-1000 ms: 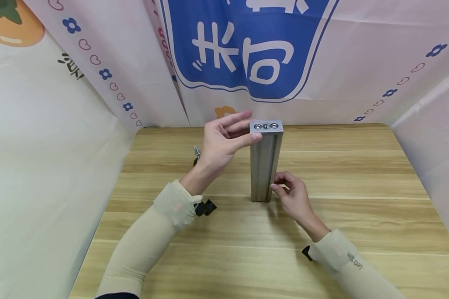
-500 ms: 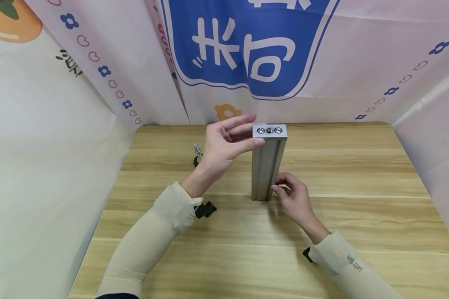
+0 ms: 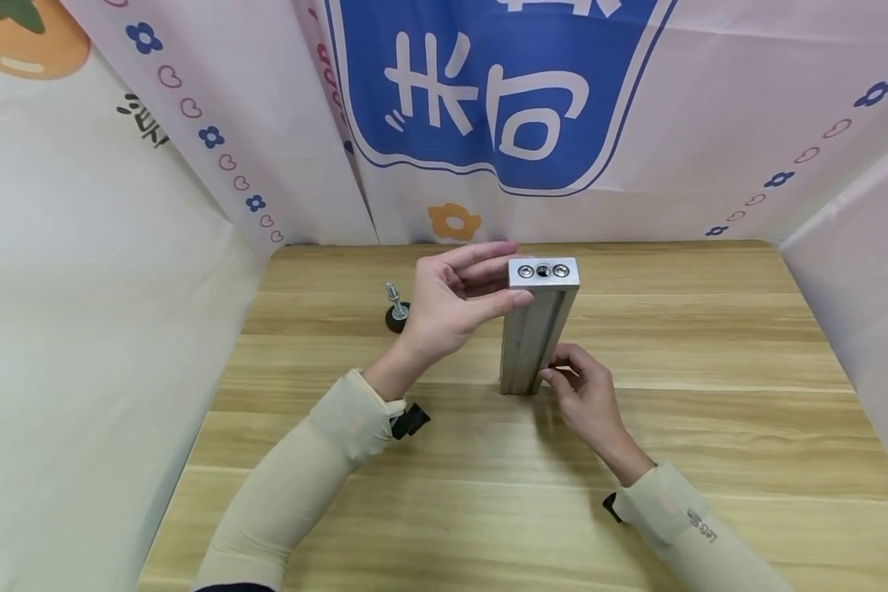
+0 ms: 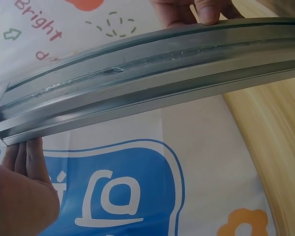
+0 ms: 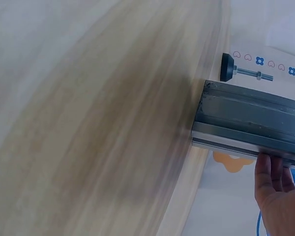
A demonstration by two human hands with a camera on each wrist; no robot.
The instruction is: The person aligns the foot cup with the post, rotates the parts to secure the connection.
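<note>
A grooved aluminium profile (image 3: 531, 337) stands on its end on the wooden table, leaning slightly. Its top carries a metal end plate (image 3: 543, 283) with two screws and a hole between them. My left hand (image 3: 447, 304) pinches the top end, thumb on the near face and fingers behind; the left wrist view shows the same grip on the profile (image 4: 152, 69). Lower down, my right hand (image 3: 586, 399) holds the right edge between thumb and curled fingers. In the right wrist view, the profile's lower end (image 5: 201, 115) meets the table, and fingers (image 5: 263, 172) touch its side.
A levelling foot (image 3: 397, 315) with a black base and threaded stud stands on the table just behind my left wrist. Printed cloth (image 3: 710, 123) hangs along the table's back edge and both sides. The wooden table (image 3: 747, 444) extends around the profile.
The profile's top has tipped toward me and a little right, my left hand moving with it. Its base and my right hand stay nearly in place. More of the levelling foot shows.
</note>
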